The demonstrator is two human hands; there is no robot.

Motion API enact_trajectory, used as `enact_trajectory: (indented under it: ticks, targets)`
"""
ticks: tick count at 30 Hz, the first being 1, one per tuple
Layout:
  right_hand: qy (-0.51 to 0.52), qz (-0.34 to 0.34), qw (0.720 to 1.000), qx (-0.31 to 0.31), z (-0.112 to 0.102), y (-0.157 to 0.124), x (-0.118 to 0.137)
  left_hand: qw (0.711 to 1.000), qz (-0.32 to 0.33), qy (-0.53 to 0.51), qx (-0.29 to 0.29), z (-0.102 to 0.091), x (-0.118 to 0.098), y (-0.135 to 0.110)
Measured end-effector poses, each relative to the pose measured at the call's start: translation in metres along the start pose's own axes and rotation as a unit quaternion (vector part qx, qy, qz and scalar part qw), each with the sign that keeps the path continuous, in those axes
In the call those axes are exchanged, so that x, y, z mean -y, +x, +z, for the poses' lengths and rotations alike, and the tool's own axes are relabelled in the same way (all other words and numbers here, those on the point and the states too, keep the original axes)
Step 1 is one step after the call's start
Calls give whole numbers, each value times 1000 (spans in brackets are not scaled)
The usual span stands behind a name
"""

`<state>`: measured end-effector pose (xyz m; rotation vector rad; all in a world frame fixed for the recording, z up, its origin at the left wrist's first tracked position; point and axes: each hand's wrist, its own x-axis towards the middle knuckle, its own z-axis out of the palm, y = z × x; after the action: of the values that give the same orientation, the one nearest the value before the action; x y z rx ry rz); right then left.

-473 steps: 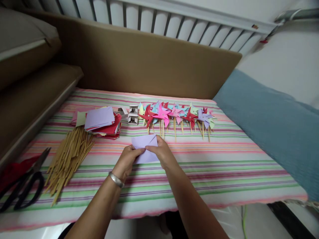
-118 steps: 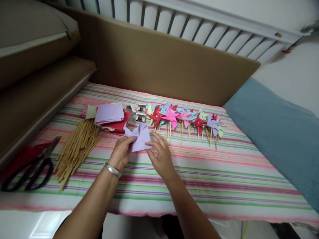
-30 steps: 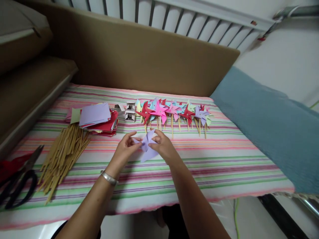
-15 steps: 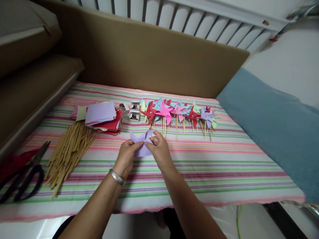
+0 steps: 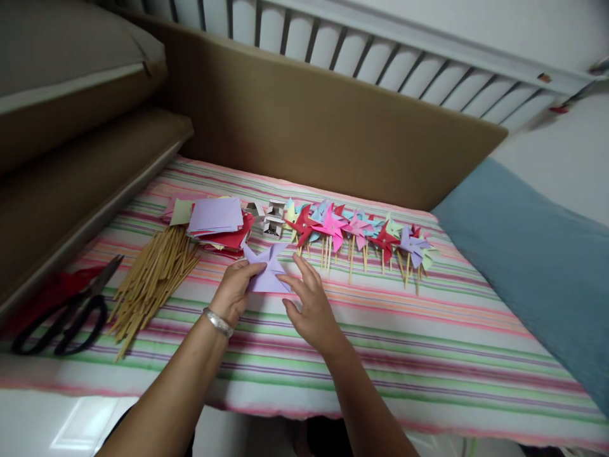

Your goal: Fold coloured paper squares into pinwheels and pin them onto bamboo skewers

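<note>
A lilac paper pinwheel point(image 5: 269, 271), cut and partly folded, is held in my left hand point(image 5: 238, 285), thumb on top of the paper. My right hand point(image 5: 311, 308) is at its right side, fingers spread, fingertips close to the paper's edge; whether they touch it I cannot tell. Beyond my hands lies a row of finished pinwheels point(image 5: 330, 225) on sticks, in red, pink, blue, lilac and green. Small open boxes point(image 5: 273, 226) stand to their left, beside a stack of coloured paper squares point(image 5: 216, 214) with a lilac sheet on top.
A heap of thin wooden sticks point(image 5: 155, 279) lies at the left, with black-handled scissors point(image 5: 78, 314) and something red point(image 5: 52, 298) beside it. A striped cloth point(image 5: 428, 355) covers the surface. A brown board point(image 5: 323, 120) rises behind; brown cushions point(image 5: 95, 152) stand at the left.
My right hand has let go of the lilac paper, its fingers spreading apart. The left hand keeps its hold, and more of the paper shows. The view has shifted left.
</note>
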<state>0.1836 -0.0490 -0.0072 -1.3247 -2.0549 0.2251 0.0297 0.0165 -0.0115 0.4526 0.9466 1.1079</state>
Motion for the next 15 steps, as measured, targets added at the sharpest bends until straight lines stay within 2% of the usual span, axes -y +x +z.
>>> enact_trajectory:
  ticks: [2, 8, 15]
  targets:
    - [-6, -3, 1000, 10, 2, -1, -1, 1000, -1, 9, -7, 0, 0, 0]
    - [-23, 10, 998, -66, 5, 2, -4, 999, 2, 40, -15, 1, 3, 0]
    - [0, 19, 998, -55, 3, 3, -8, 998, 11, 64, -4, 3, 8, -1]
